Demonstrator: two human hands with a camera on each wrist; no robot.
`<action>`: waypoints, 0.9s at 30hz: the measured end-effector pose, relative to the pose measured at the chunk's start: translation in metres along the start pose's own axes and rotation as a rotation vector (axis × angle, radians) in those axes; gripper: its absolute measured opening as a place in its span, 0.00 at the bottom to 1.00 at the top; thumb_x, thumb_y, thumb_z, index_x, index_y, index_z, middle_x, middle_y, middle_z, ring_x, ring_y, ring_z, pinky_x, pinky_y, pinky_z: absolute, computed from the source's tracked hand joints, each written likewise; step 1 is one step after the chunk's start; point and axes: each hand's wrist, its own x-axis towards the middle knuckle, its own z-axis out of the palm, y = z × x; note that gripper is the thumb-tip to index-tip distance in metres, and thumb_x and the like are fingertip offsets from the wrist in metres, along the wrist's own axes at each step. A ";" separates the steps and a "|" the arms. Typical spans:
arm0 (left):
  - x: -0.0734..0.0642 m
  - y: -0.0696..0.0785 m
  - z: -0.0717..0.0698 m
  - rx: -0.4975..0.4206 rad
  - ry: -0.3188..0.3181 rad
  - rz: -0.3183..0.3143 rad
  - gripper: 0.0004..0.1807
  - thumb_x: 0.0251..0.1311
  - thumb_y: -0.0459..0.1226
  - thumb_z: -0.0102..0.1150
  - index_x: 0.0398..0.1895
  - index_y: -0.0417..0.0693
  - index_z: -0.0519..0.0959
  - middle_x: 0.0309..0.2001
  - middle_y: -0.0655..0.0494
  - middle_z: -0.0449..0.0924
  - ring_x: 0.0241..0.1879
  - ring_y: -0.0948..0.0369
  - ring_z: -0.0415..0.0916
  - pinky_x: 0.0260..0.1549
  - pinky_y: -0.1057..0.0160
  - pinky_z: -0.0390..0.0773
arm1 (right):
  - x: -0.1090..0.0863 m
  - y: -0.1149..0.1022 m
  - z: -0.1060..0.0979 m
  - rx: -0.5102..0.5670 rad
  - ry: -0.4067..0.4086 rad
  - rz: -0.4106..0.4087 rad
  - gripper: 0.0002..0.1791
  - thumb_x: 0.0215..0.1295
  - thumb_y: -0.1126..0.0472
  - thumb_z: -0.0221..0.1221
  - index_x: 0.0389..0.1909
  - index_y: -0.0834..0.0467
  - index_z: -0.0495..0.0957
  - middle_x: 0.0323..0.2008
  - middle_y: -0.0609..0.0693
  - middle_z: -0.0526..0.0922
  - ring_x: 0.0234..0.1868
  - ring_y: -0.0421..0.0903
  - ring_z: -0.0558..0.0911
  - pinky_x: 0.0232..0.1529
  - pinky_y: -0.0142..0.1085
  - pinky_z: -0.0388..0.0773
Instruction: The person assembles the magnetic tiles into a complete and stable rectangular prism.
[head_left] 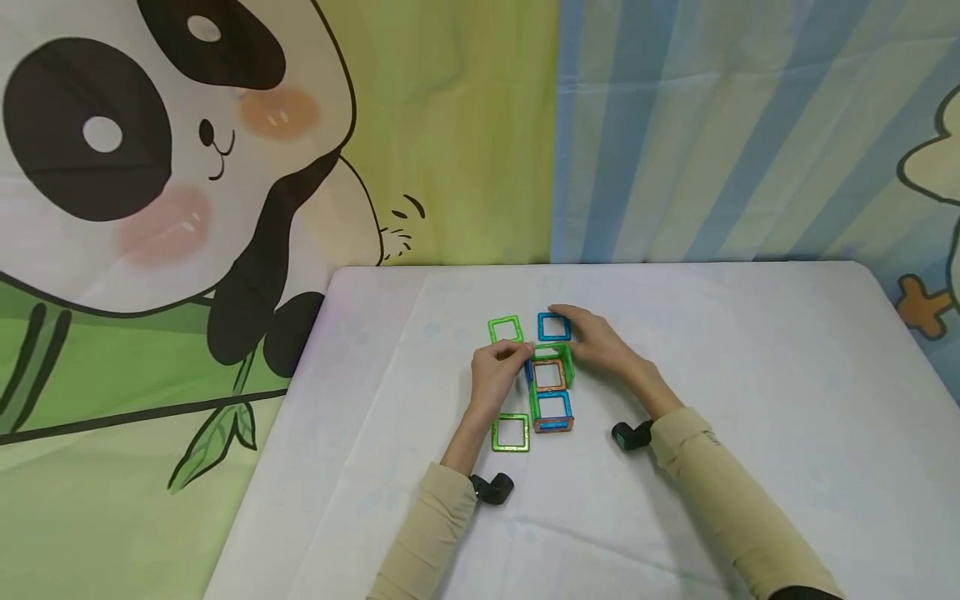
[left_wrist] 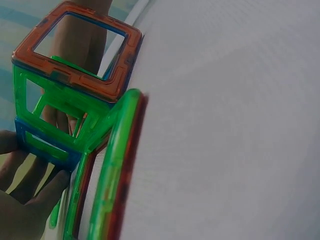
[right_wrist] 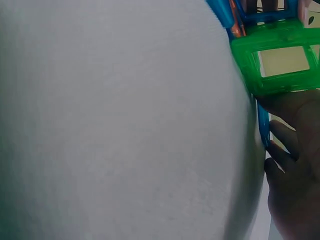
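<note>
A small structure of square magnetic tiles stands mid-table, with green walls, an orange tile and a blue tile inside, and an orange tile upright at its near end. At its left side my left hand pinches a blue magnetic tile against the green wall. My right hand reaches round another blue magnetic tile just behind the structure. Its index finger lies along the far edge, and its thumb is close beside the green wall in the right wrist view.
Flat on the white table lie two loose green tiles, one behind the left hand and one at front left. A printed panda curtain hangs beyond the table. Each wrist carries a black camera.
</note>
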 end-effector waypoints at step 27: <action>0.001 -0.002 0.001 -0.008 -0.006 0.001 0.12 0.63 0.48 0.71 0.36 0.49 0.90 0.39 0.56 0.86 0.41 0.62 0.79 0.40 0.66 0.80 | -0.033 -0.022 -0.006 -0.342 0.051 0.094 0.30 0.68 0.63 0.66 0.69 0.66 0.70 0.66 0.65 0.76 0.68 0.64 0.74 0.63 0.60 0.76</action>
